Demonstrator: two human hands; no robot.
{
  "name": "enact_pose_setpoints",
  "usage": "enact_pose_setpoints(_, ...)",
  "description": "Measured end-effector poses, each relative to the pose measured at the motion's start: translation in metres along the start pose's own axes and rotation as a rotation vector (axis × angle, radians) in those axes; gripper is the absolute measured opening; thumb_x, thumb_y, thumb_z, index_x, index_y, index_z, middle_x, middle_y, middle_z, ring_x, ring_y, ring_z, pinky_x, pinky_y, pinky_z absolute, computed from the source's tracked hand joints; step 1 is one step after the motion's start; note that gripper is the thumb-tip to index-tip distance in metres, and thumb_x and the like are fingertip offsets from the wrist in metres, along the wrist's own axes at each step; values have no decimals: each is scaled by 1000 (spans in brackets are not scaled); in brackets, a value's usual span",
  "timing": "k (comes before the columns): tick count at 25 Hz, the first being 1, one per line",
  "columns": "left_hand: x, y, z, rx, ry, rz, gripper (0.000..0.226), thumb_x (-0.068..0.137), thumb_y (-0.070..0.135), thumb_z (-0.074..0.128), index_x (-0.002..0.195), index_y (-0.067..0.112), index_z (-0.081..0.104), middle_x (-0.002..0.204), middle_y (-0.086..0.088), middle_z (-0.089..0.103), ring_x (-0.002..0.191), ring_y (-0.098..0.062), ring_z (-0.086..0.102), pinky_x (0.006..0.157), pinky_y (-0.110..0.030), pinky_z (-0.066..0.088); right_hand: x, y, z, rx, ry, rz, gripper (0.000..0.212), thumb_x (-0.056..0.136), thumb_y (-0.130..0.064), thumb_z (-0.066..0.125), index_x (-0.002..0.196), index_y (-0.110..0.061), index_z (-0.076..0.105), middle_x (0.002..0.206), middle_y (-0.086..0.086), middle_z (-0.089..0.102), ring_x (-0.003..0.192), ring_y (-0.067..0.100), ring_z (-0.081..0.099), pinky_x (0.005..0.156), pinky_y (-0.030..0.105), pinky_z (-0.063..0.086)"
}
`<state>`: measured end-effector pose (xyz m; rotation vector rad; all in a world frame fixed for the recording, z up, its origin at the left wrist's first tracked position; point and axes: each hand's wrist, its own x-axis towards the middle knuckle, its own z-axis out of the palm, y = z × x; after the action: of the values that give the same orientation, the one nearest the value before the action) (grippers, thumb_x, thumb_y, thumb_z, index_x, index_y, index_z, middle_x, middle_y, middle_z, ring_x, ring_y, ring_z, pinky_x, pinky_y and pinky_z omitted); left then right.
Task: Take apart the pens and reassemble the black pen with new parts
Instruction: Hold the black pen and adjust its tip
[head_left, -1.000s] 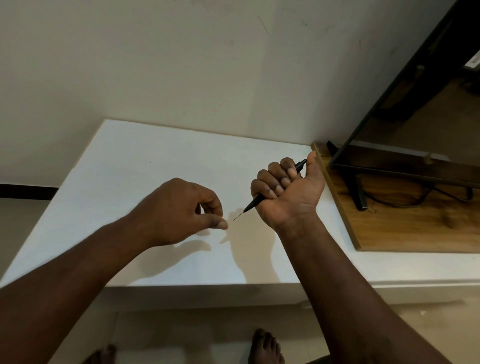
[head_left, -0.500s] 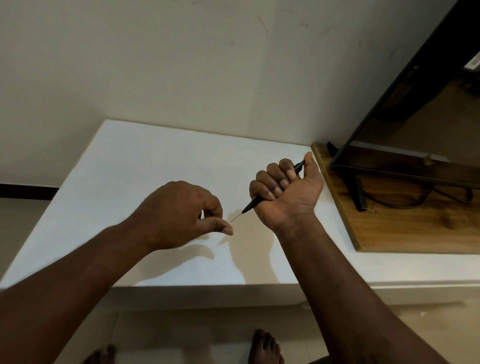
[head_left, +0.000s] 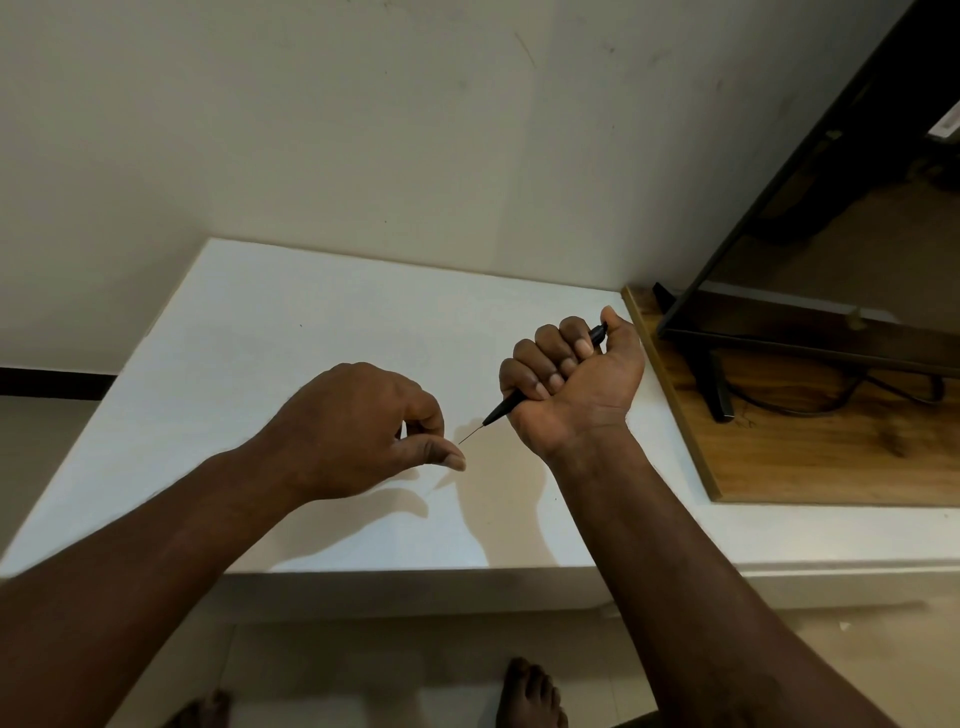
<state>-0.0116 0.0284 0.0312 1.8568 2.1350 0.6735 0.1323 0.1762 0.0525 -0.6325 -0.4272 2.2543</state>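
White table (head_left: 311, 322), cream wall (head_left: 363, 130), wooden board (head_left: 831, 457) beside; black pen (head_left: 501, 410) above.

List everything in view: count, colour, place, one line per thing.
table: 1, white, against the wall
pen: 1, black, in the right hand fist, thin tip toward the left hand
board: 1, brown wood, right of the hands
screen: 1, black, standing on the board
cable: 1, black, on the board
feet: 2, bare, on the floor below
left hand: 1, over the table, loosely curled, nothing seen in it
right hand: 1, over the table, gripping the pen
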Motion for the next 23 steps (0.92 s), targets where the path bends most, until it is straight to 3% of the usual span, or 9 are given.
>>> enact_pose_setpoints(23, 0, -4, 3, 48, 51, 39, 73, 70, 93, 33, 83, 37, 78, 75, 20, 69, 68, -3, 61, 58, -22, 41, 1, 2, -1, -1, 19, 11, 50, 96, -48, 49, 57, -20, 36, 52, -6, 23, 40, 11, 17, 41, 22, 16)
